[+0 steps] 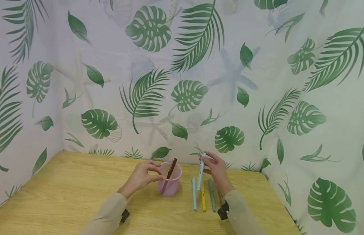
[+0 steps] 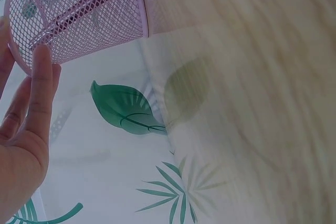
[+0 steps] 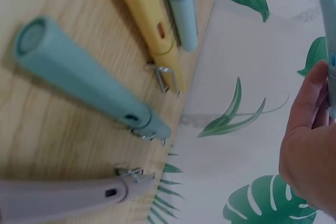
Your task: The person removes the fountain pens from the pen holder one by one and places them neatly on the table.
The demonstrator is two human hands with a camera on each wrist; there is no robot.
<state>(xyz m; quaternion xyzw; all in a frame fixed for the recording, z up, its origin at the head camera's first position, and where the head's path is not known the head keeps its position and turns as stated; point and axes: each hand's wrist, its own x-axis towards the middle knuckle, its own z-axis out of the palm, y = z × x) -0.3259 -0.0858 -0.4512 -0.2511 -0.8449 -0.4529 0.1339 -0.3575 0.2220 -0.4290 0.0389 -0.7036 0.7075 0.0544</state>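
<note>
A pink mesh pen cup [image 1: 168, 187] stands upright on the table, and a dark red pen [image 1: 171, 168] leans inside it. My left hand [image 1: 143, 176] holds the cup's left side near the rim, thumb in front and fingers behind; the left wrist view shows its fingers [image 2: 41, 93] against the mesh. To the right of the cup, my right hand [image 1: 216, 169] pinches a light blue pen [image 1: 201, 171], tilted above the table. Beneath it lie another light blue pen [image 1: 194, 194], a yellow pen [image 1: 203, 197] and a green pen [image 1: 212, 195].
A pale lilac-grey pen [image 3: 63, 200] lies beside the green one, mostly hidden by the right arm in the head view. Behind the wooden table [image 1: 82, 186] hangs a leaf-patterned cloth [image 1: 182, 65], close to the table's back edge.
</note>
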